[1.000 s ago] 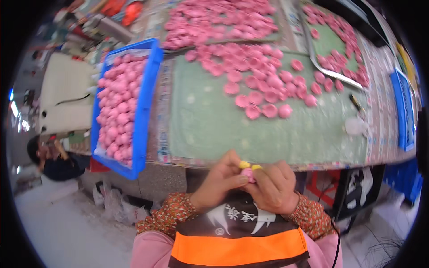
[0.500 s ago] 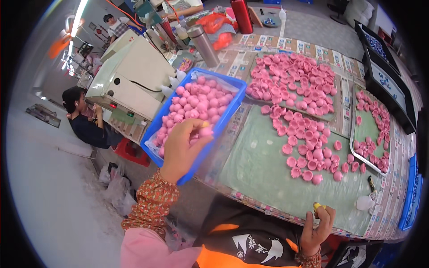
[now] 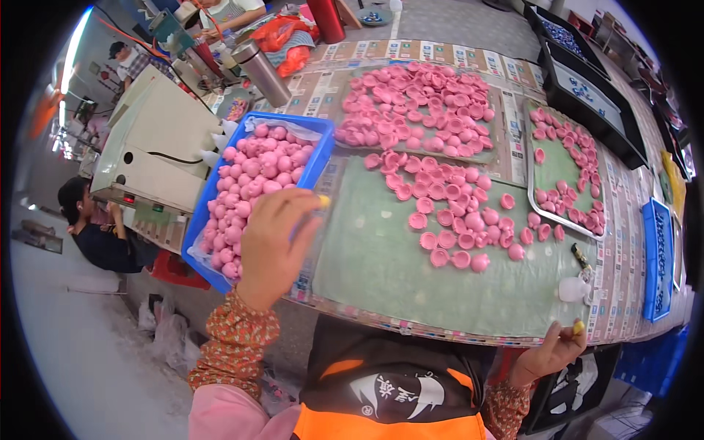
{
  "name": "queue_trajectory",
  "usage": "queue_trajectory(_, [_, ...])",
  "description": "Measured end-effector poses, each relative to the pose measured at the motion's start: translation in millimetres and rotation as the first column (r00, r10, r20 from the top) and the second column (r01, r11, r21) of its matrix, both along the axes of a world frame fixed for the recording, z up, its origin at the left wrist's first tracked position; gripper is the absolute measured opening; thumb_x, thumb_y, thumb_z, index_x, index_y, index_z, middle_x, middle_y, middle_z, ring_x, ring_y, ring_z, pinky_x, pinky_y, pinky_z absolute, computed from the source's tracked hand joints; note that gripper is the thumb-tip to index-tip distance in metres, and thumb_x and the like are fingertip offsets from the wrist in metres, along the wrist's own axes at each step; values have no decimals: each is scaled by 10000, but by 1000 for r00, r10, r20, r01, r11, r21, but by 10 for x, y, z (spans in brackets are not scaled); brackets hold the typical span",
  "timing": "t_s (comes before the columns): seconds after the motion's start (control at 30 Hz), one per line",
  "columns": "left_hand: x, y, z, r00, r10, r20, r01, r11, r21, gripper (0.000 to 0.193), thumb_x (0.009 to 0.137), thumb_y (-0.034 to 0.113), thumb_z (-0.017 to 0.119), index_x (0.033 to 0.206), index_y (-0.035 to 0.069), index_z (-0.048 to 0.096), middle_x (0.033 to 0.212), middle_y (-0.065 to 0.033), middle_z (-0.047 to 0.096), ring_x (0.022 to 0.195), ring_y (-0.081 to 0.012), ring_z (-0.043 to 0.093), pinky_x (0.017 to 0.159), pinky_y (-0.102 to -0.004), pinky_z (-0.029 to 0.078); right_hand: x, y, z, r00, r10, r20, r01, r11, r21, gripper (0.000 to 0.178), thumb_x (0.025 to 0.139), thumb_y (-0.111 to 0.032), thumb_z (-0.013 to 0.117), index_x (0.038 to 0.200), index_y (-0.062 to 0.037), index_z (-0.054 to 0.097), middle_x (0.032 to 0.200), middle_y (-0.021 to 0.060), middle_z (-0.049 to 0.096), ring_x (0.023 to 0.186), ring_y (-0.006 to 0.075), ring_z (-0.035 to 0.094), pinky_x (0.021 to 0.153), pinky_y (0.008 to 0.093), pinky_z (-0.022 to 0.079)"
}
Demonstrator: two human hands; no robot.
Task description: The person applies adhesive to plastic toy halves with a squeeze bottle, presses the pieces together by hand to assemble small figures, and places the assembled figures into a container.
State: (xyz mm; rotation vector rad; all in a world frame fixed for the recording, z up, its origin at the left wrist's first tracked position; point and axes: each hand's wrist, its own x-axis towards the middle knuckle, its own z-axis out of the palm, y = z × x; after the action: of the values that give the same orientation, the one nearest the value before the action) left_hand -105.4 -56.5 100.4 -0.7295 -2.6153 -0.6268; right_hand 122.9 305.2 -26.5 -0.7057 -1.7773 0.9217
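Your left hand (image 3: 273,238), left of centre, has thumb and finger apart, nothing visible between, and blocks one blue bin (image 3: 320,157) of pink balls (image 3: 249,176), too many to count. Can't tell if your right hand (image 3: 550,356), lower right, grips anything. One white bottle (image 3: 572,290) nearby.

Your left hand (image 3: 273,238), loosely spread, is over the blue rectangular plastic bin (image 3: 320,155) of round pink pieces (image 3: 268,163); your right hand (image 3: 548,357) is by the green mat (image 3: 396,282) bearing hollow pink cups (image 3: 460,259).
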Motion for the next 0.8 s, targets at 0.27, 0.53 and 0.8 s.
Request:
queue_trajectory(0.27, [-263,602,-617,992,-90,85,78,988,136,198,867,130,635,1061,104,670,1035,-111,637,971,-329,607,857,-421,486,-198,449,106,969,22,245,-12,999,-39,613,939,-152,624,1480,-28,365,1371,138,468,1231,243,454,993,381,371])
queue_trajectory(0.53, [-384,980,-1037,988,-115,-105,101,986,-134,230,826,130,607,1042,57,572,940,-96,561,970,-284,583,734,-418,518,-89,697,-194,802,-159,576,67,982,177,668,897,-401,702,1358,43,512,1225,251,617,1094,379,608,883,423,515])
queue_trajectory(0.8, [-47,788,-864,989,-120,85,107,985,136,221,934,170,574,1138,89,551,983,-89,559,961,-280,587,747,-410,516,33,1104,-823,741,-284,609,34,921,388,714,928,-492,627,1379,42,482,1283,288,559,1114,434,582,896,445,510])
